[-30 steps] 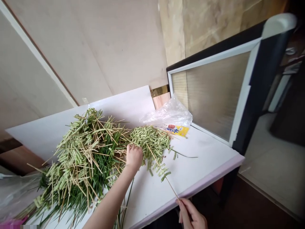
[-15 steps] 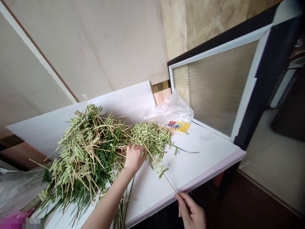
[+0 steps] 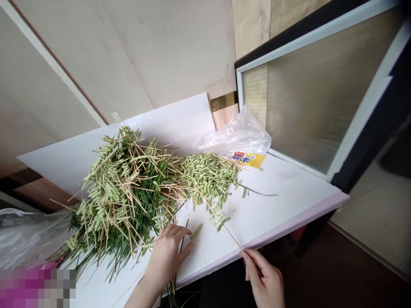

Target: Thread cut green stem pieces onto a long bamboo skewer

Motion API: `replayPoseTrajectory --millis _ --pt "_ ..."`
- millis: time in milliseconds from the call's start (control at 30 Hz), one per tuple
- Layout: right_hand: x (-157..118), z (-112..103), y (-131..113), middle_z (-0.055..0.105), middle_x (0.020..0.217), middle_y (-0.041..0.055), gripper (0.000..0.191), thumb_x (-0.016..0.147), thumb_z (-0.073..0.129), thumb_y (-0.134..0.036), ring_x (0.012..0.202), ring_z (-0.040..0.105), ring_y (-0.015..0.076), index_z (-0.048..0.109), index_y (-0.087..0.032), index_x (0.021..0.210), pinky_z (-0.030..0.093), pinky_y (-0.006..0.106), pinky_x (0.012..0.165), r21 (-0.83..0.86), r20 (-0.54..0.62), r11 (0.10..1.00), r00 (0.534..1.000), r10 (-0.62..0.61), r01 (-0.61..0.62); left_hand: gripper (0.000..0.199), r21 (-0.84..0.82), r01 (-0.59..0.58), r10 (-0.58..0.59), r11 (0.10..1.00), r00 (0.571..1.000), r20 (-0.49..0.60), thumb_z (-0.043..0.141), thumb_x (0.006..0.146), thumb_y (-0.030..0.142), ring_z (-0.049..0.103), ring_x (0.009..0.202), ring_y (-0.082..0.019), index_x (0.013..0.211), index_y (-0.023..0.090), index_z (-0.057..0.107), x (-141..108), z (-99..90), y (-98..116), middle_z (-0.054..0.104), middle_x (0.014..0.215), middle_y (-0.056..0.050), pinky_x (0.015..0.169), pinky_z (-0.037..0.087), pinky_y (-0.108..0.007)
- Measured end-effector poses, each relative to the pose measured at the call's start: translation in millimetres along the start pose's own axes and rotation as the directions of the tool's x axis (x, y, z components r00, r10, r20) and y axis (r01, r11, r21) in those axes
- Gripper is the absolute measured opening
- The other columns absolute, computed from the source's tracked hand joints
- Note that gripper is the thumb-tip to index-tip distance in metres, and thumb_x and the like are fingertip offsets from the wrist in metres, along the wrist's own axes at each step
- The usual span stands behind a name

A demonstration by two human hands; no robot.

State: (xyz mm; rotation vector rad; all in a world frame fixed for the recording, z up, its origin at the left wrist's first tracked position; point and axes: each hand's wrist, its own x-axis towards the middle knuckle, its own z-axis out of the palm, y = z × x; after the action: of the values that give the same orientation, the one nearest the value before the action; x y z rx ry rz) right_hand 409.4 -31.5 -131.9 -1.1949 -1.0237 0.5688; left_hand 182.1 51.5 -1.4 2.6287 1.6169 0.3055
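A thin skewer (image 3: 233, 238) is pinched at its lower end by my right hand (image 3: 263, 276), just off the table's front edge. Green cut pieces (image 3: 221, 222) are threaded along the stick, whose far end reaches a pile of short green pieces (image 3: 208, 174). My left hand (image 3: 171, 248) hovers over the table's front part, thumb and fingers apart. One green piece (image 3: 196, 231) shows just beyond its fingertips, blurred and clear of them. Left of the pile rises a big heap of skewered green pieces, sticks and long green stalks (image 3: 125, 192).
On the white table (image 3: 266, 209), a yellow packet (image 3: 255, 160) and a clear plastic bag (image 3: 239, 132) lie behind the pile. A framed glass panel (image 3: 317, 98) stands at the right. More clear plastic (image 3: 28, 237) is at the left edge.
My left hand has drawn back from the pile toward the table's front, and its fingers have opened. My right hand still pinches the skewer. The view has shifted slightly.
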Motion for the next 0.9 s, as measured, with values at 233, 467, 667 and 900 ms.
replayPoseTrajectory --millis 233,467,667,900 --pt "2.5 0.0 -5.5 0.058 0.049 -0.0038 0.022 0.095 0.059 -0.03 0.038 0.054 0.0096 0.074 -0.016 0.087 0.048 0.014 0.044 -0.021 -0.021 0.998 0.998 -0.057 0.056 0.015 0.003 0.062 -0.062 0.998 0.998 -0.02 0.063 0.09 0.024 0.064 0.101 -0.03 0.103 0.023 0.07 4.0 11.2 1.6 0.075 0.105 -0.007 0.088 0.051 -0.044" --pt "2.4 -0.6 -2.6 0.062 0.053 -0.0035 0.017 0.097 0.057 -0.025 0.041 0.056 0.0095 0.072 -0.018 0.091 0.049 0.014 0.047 -0.038 0.009 0.995 0.996 -0.093 0.093 0.019 -0.156 0.163 -0.18 0.974 0.978 -0.104 0.056 0.091 0.03 0.068 0.081 -0.023 0.104 0.023 0.068 16.2 4.5 -6.9 0.074 0.088 -0.003 0.074 0.051 -0.035" --pt "2.4 0.4 -4.9 0.068 0.061 -0.0014 0.014 0.096 0.058 -0.02 0.041 0.055 0.0094 0.071 -0.019 0.092 0.05 0.016 0.046 0.025 0.031 0.984 0.984 -0.175 0.174 0.024 -0.34 0.193 -0.285 0.92 0.927 -0.245 0.062 0.086 0.046 0.062 0.067 -0.019 0.091 0.023 0.068 31.6 -30.8 -26.0 0.074 0.085 -0.002 0.064 0.048 -0.029" --pt "-1.5 4.1 4.9 0.053 0.052 -0.0019 0.03 0.095 0.06 -0.039 0.042 0.048 0.0103 0.074 -0.016 0.082 0.04 0.02 0.043 0.103 0.224 0.989 0.972 0.077 -0.102 0.032 -0.726 0.145 -0.356 0.673 0.923 -0.146 0.07 0.083 0.051 0.056 0.066 -0.014 0.084 0.021 0.06 38.6 -32.1 -37.9 0.064 0.073 0.001 0.061 0.044 -0.024"
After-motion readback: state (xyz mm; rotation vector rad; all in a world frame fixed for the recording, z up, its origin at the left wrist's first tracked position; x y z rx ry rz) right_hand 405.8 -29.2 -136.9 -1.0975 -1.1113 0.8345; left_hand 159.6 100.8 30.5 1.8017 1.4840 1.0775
